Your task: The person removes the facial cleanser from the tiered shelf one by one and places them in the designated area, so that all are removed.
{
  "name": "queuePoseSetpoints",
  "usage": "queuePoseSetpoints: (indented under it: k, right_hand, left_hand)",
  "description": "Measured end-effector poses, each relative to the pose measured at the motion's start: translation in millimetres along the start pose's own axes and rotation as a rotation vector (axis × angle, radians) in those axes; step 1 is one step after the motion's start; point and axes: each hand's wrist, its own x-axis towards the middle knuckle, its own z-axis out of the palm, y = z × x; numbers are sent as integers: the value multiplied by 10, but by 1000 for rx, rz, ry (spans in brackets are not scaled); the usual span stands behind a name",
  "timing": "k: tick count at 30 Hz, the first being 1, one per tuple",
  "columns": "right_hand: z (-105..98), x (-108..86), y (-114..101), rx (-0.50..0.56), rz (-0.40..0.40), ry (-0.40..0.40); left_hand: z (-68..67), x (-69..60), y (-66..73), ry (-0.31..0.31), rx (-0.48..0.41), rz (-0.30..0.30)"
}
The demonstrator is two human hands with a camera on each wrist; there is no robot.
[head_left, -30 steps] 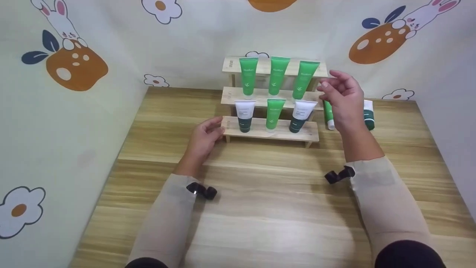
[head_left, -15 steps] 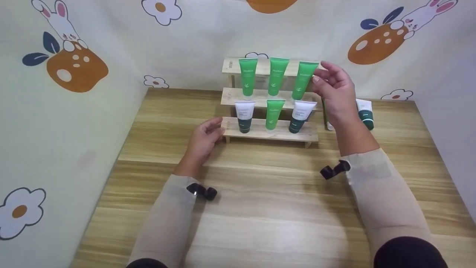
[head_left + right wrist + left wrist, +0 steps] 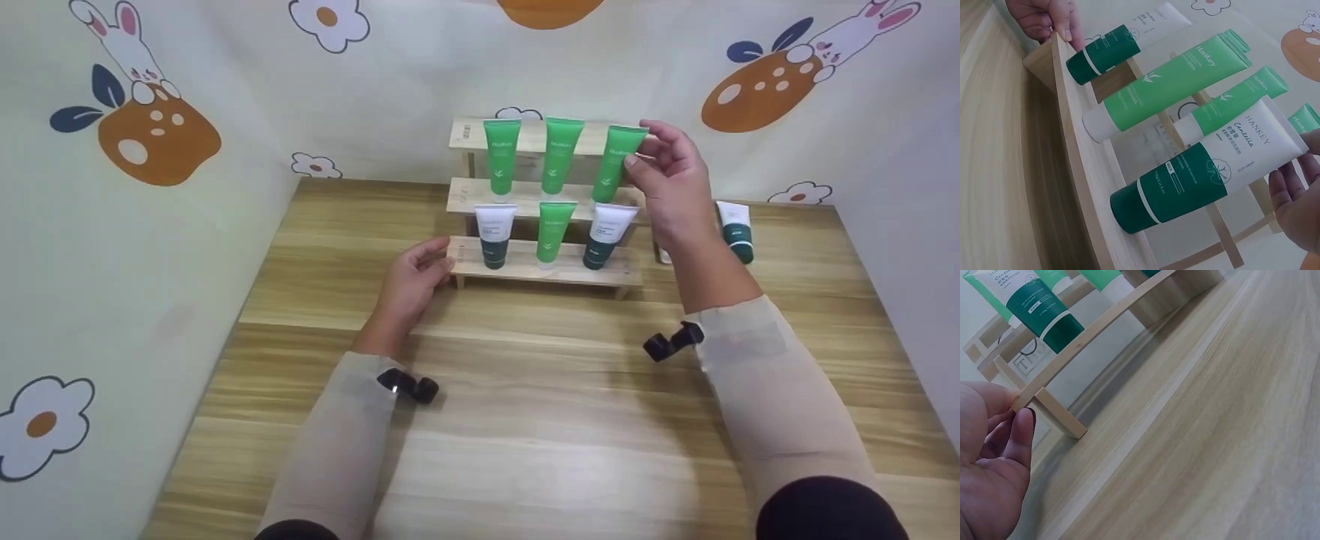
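Note:
A three-step wooden display rack (image 3: 517, 271) stands on the table. My left hand (image 3: 411, 281) pinches the left end of its lowest step, as the left wrist view shows up close. My right hand (image 3: 679, 191) is at the right end of the middle step. Its thumb lies in front of the rightmost green tube (image 3: 611, 169) and its fingers behind, pinching the tube near its top. Two more green tubes (image 3: 501, 154) stand on that step. Below are a white-and-dark-green tube (image 3: 493, 232), a green tube (image 3: 553, 232) and a second white-and-dark-green tube (image 3: 1207, 169).
Right of the rack, another white-and-dark-green tube (image 3: 736, 232) lies on the table (image 3: 540, 390). A lying green tube there is mostly hidden by my right hand, only its white cap (image 3: 664, 256) showing. A patterned cloth (image 3: 390, 90) hangs behind and at the sides.
My right hand has moved left from beside the rack to the rightmost upper green tube and pinches it now. My left hand stays on the lowest step.

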Motion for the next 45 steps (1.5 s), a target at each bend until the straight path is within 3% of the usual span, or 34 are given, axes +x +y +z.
queuePoseSetpoints:
  k: [12, 20, 32, 38, 45]
  right_hand:
    - [-281, -58, 32, -11, -39, 14]
    - [-468, -103, 39, 20, -95, 26]
    - [-817, -167, -40, 3, -1, 81]
    - [-1115, -169, -10, -47, 43, 125]
    - [-1490, -158, 28, -17, 75, 212]
  left_hand:
    - [-2, 11, -15, 8, 30, -8]
    - [6, -6, 1, 1, -9, 6]
    - [1, 4, -23, 7, 16, -4]
    - [5, -4, -18, 7, 24, 2]
    - [-2, 6, -9, 6, 31, -7]
